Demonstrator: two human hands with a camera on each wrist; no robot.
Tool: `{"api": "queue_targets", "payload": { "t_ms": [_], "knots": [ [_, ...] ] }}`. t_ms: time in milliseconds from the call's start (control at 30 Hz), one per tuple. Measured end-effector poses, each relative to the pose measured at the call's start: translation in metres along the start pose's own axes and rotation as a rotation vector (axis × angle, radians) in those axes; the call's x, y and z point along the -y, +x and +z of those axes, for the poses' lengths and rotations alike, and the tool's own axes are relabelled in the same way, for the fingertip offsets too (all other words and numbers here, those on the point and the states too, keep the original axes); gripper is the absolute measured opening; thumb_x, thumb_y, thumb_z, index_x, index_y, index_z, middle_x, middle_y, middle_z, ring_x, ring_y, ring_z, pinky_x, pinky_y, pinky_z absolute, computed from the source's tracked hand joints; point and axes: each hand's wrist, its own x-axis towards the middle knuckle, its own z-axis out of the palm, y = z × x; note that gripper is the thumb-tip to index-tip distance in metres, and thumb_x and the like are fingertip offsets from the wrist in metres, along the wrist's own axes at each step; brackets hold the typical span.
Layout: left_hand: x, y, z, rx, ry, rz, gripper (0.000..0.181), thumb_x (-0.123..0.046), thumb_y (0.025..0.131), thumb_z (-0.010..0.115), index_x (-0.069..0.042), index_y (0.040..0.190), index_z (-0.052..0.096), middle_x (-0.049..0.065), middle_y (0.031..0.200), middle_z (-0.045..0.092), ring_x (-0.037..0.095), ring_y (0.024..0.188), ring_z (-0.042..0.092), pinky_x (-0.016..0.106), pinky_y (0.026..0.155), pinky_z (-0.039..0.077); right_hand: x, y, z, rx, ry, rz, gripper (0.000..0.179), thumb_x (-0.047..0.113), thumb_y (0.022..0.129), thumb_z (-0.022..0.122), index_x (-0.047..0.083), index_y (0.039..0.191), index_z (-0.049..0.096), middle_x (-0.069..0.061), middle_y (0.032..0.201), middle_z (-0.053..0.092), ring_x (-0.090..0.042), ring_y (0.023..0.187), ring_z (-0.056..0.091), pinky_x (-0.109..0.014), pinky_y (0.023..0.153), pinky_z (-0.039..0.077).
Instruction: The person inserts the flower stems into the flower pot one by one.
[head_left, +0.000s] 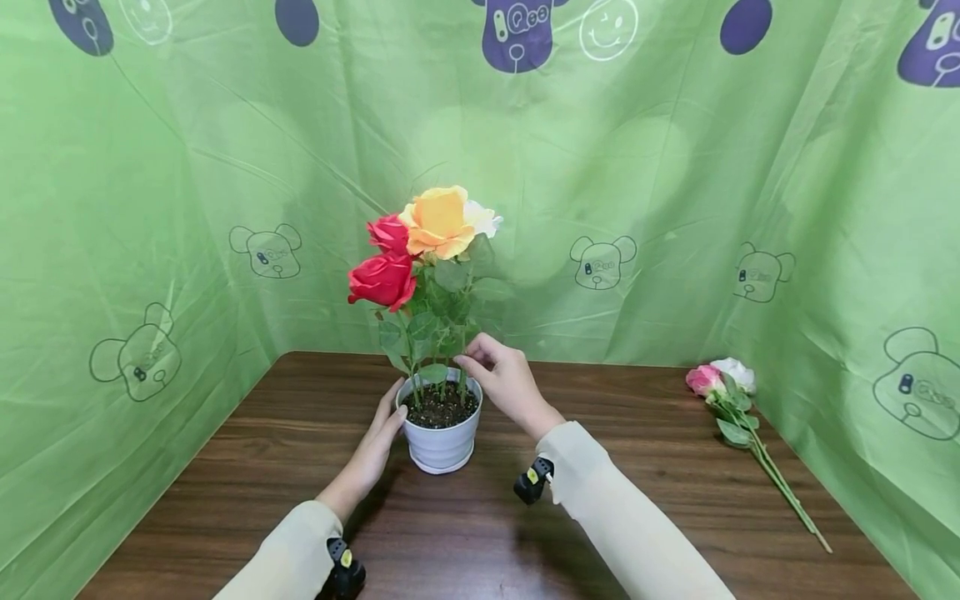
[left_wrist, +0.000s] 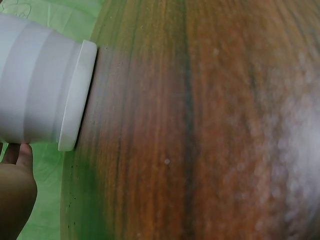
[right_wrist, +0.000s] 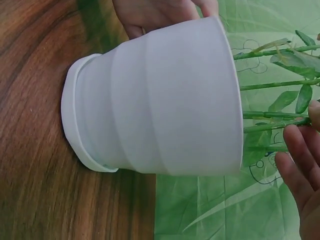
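A white ribbed flower pot on a saucer stands on the table, filled with dark soil. From it rise two red roses, a yellow-orange rose and a white flower partly behind. My left hand holds the pot's left side, thumb near the rim; its other fingers are partly hidden. In the left wrist view, the hand touches the pot wall. My right hand is at the right rim; in the right wrist view its fingertips pinch a green stem just above the pot.
On the right of the wooden table lie a pink flower and a white flower, their long stems pointing toward the near right corner. A green printed curtain encloses the table's back and sides.
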Motion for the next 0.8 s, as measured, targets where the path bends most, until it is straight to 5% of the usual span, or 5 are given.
{"api": "queue_targets", "payload": {
  "t_ms": [200, 433, 800],
  "knots": [
    [0.0, 0.0, 0.0, -0.004, 0.004, 0.0, 0.057, -0.024, 0.11, 0.032, -0.009, 0.161, 0.01, 0.021, 0.164, 0.01, 0.035, 0.148, 0.01, 0.061, 0.114, 0.014, -0.008, 0.001, 0.006, 0.008, -0.05, -0.039, 0.009, 0.019, 0.095, 0.072, 0.016, 0.088, 0.067, 0.011, 0.075, 0.065, -0.006, 0.068, 0.059, -0.026, 0.063, 0.049],
    [-0.001, 0.0, 0.001, -0.001, 0.007, -0.003, 0.057, -0.024, 0.11, 0.032, -0.009, 0.161, 0.01, 0.021, 0.164, 0.01, 0.035, 0.148, 0.01, 0.061, 0.113, 0.015, -0.012, -0.005, 0.01, 0.017, -0.151, -0.1, 0.007, 0.019, 0.098, 0.067, 0.013, 0.097, 0.071, 0.003, 0.079, 0.07, -0.005, 0.062, 0.056, -0.025, 0.058, 0.047],
    [0.0, 0.0, 0.0, -0.004, 0.008, 0.003, 0.057, -0.024, 0.11, 0.032, -0.009, 0.161, 0.01, 0.021, 0.164, 0.011, 0.035, 0.148, 0.01, 0.061, 0.113, 0.015, -0.017, -0.007, 0.013, 0.005, -0.155, -0.097, 0.008, 0.019, 0.098, 0.068, 0.013, 0.093, 0.068, 0.005, 0.076, 0.069, -0.004, 0.063, 0.058, -0.024, 0.058, 0.049]
  ]
}}
